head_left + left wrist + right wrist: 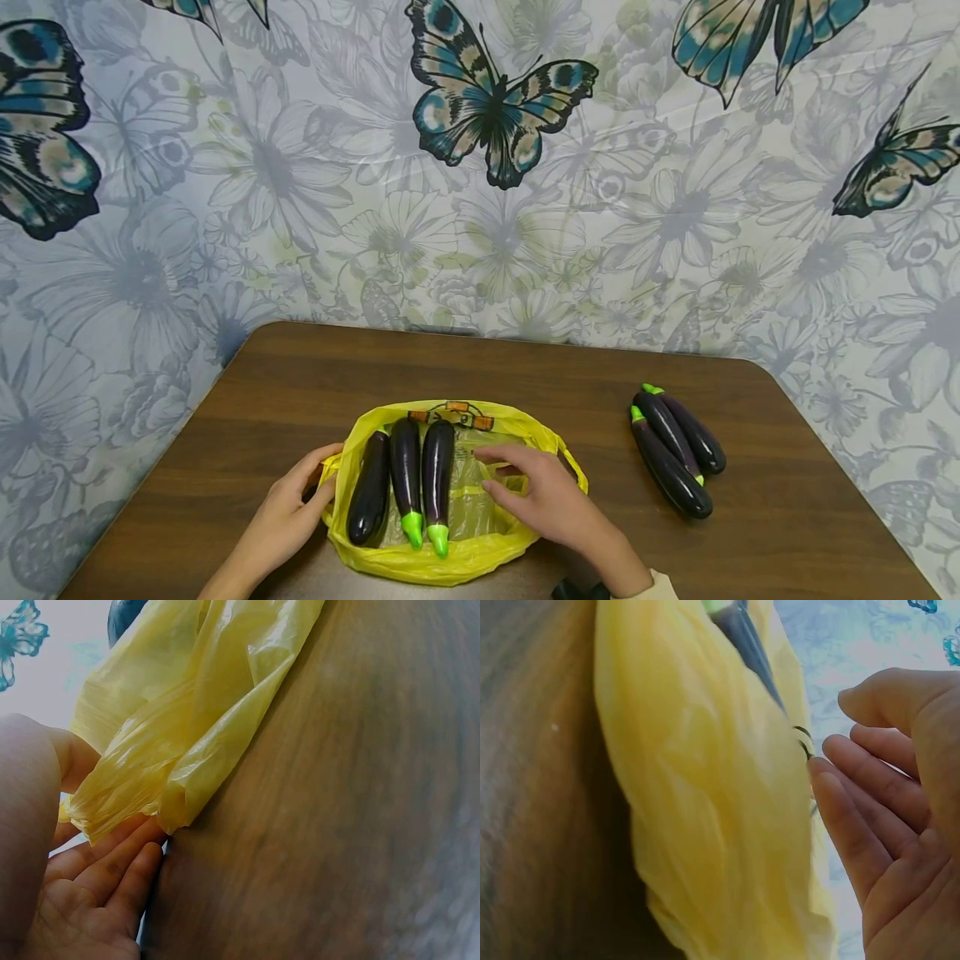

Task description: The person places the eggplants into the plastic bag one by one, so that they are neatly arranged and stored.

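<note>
A yellow plastic bag (450,572) lies with its mouth spread wide on the table. Three dark purple eggplants (437,471) lie side by side in its left half, two with bright green stem ends toward the near rim. My left hand (288,504) is at the left rim; in the left wrist view, its thumb and fingers pinch a gathered fold of the yellow plastic (202,697). Over the bag's right part, my right hand (551,500) has its fingers extended and thumb apart, holding nothing. The right wrist view shows those fingers (870,817) beside the bag's rim.
Three more eggplants (671,475) lie bunched on the brown wooden table (780,483), to the right of the bag. A butterfly-print cloth (510,242) hangs behind the table's far edge. A small black object (577,590) shows at the near edge, below the right forearm.
</note>
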`<state>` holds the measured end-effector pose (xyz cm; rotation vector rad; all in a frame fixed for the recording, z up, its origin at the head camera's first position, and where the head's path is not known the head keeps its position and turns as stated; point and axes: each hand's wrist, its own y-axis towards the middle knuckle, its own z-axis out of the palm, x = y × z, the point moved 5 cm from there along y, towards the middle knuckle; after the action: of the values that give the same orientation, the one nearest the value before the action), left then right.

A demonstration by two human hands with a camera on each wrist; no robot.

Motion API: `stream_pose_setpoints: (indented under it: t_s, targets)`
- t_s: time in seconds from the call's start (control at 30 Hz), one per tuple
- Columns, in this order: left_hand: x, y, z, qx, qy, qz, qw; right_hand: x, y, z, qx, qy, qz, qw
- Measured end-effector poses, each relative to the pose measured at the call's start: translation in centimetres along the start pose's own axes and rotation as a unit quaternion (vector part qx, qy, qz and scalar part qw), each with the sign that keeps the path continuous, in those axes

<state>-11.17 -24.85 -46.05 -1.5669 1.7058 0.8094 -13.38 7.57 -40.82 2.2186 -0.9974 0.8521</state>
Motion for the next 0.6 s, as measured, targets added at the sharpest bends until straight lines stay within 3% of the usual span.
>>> stream_pose_setpoints:
  t_s: [0.6]
  targets:
    - [-0.1,0.1,0.0,-0.005,0.010,0.001,0.9999,-0.6,-0.7,-4.4,-0.072,-0.094,0.030,0.9925]
